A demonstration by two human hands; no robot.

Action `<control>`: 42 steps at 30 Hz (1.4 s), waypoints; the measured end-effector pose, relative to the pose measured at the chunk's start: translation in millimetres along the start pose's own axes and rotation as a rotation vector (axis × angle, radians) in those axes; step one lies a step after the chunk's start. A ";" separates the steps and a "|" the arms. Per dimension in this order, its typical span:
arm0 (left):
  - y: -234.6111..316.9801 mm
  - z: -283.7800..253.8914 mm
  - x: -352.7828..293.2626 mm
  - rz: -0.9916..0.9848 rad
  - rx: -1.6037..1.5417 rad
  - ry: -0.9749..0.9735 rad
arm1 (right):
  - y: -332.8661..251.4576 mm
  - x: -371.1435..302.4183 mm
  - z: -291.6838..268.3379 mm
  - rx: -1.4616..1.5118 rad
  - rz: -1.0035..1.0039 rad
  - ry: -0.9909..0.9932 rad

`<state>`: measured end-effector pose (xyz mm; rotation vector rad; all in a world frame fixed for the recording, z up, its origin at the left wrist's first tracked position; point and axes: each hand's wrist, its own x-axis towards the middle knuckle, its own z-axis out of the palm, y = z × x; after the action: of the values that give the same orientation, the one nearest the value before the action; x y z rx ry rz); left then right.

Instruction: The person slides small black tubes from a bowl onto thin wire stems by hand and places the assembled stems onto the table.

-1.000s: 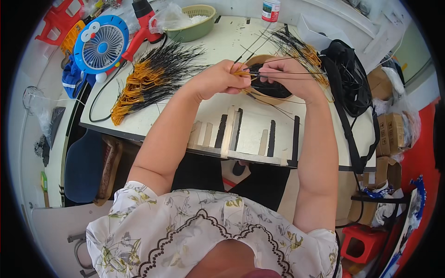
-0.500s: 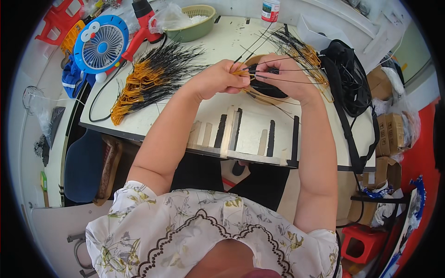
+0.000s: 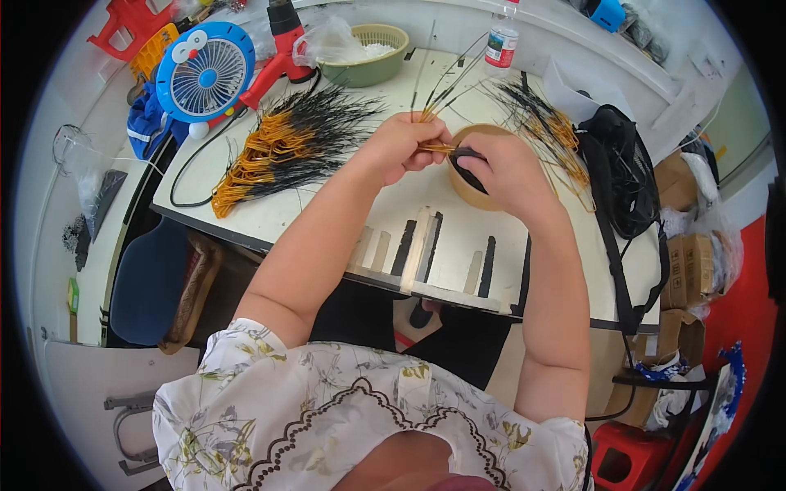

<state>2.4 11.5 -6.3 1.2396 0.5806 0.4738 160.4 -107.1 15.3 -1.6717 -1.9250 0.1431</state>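
Note:
Both my hands are over the table, close together in front of the tan bowl (image 3: 473, 196). My left hand (image 3: 401, 147) is closed on a few thin orange and black wires (image 3: 440, 149); their long dark ends fan up and away above it. My right hand (image 3: 514, 173) pinches the dark part of the same wires, just right of the left fingers. Its fingertips are partly hidden, so any small piece in them cannot be made out. Black pieces (image 3: 473, 176) show inside the bowl below the right fingers.
A large pile of orange and black wires (image 3: 282, 147) lies on the left, a smaller wire bundle (image 3: 553, 131) on the right. Behind stand a fan (image 3: 207, 78), a red heat gun (image 3: 278, 65), a green basket (image 3: 364, 72) and a bottle (image 3: 501, 47). A black bag (image 3: 620, 164) rests at right.
The wires in my left hand now point up and away instead of rightward. My right hand has shifted its grip onto the wires' dark part, over the bowl. The view has shifted slightly.

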 end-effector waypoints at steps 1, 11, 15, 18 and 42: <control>0.8 -0.6 0.0 0.041 0.008 0.052 | -1.0 0.4 -1.3 0.019 0.002 -0.022; 2.7 10.9 -2.0 0.051 0.051 0.135 | 0.6 -2.2 -1.3 0.241 0.012 -0.255; -2.0 5.5 -0.3 0.117 0.125 0.092 | -5.0 1.0 -11.6 0.379 0.134 -0.064; 1.8 8.6 -3.6 0.131 0.178 0.061 | 11.2 6.5 -15.4 0.145 -0.033 0.406; 5.7 14.9 -9.1 0.133 0.345 -0.015 | 37.7 12.4 8.9 0.580 0.233 0.066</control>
<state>4.9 -3.6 3.8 1.6166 0.5849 0.4884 188.4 -85.1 -4.3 -1.4634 -1.4436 0.6608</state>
